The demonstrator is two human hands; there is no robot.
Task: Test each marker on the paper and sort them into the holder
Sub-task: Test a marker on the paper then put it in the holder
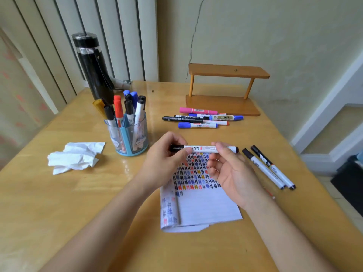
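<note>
The holder (130,138), toward the left of the worktop (78,203), already carries several markers, so a fair share looks sorted. The left hand (165,160) curls its fingers round the black cap end of a marker (204,149), held level over the scribbled paper (204,209) — the right hand (233,173) pinches its barrel. Probably left to do: this one, the loose pile (202,118) beyond, perhaps the two markers (269,167) at the right.
</note>
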